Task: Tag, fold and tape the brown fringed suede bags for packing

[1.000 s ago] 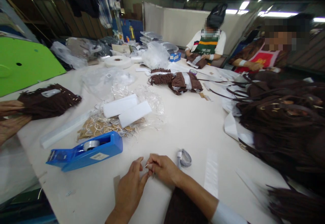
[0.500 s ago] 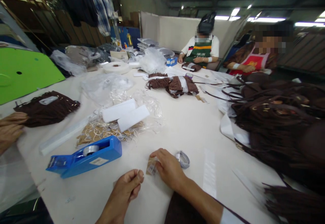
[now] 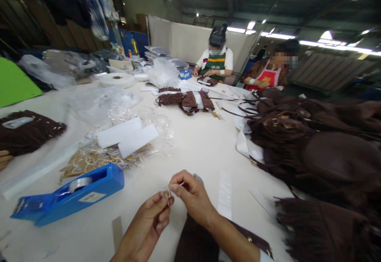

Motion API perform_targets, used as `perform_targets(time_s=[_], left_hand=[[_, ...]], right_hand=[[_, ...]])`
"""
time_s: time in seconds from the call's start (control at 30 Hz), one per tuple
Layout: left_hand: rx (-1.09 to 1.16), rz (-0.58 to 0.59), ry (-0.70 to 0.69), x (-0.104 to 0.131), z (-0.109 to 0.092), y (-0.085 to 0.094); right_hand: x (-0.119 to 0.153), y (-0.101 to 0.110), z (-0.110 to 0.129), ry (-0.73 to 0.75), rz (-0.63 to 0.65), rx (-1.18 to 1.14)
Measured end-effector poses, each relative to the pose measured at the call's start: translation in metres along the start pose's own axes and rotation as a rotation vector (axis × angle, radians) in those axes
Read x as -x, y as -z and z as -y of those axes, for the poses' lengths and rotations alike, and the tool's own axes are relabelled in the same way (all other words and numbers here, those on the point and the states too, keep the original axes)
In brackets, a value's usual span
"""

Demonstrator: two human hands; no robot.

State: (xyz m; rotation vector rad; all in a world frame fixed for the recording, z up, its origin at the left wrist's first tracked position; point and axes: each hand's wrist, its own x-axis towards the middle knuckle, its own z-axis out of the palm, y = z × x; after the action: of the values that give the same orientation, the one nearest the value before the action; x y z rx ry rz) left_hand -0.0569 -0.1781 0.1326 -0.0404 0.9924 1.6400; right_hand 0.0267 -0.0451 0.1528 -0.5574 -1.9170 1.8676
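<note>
My left hand (image 3: 151, 216) and my right hand (image 3: 192, 194) meet at the lower middle, fingertips pinched round a thin whitish string (image 3: 165, 190). Beneath my right forearm lies a dark brown piece (image 3: 193, 240) with a strap and metal fittings. Part of a grey roll (image 3: 198, 178) shows behind my right hand. A brown strip (image 3: 117, 232) is on the table left of my left wrist. To the left sits a blue tape dispenser (image 3: 74, 194), with tan tags on strings (image 3: 80, 163) behind it.
White cards (image 3: 138, 140) rest on clear plastic. Dark brown bags (image 3: 333, 147) are heaped at the right. A wrapped brown bundle (image 3: 198, 101) lies farther back. Two people (image 3: 216, 58) sit across the table. Another person's fingers (image 3: 5, 159) touch a brown fringed piece (image 3: 28, 131) at left.
My right hand has left the brown tag on the table and come together with my left hand at the string. The view has swung right.
</note>
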Motion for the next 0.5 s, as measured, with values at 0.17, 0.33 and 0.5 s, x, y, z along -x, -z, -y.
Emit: perform_targets(time_s=[0.17, 0.33, 0.5], left_hand=[[-0.035, 0.082, -0.019, -0.005, -0.010, -0.027], [0.042, 0.072, 0.029, -0.010, -0.006, -0.047], [0.035, 0.121, 0.059, -0.013, 0.007, -0.062]], right_hand=[[0.006, 0.024, 0.020, -0.006, -0.066, 0.018], [0.027, 0.034, 0.015, -0.039, -0.120, -0.016], [0.036, 0.036, 0.012, 0.062, -0.182, 0.045]])
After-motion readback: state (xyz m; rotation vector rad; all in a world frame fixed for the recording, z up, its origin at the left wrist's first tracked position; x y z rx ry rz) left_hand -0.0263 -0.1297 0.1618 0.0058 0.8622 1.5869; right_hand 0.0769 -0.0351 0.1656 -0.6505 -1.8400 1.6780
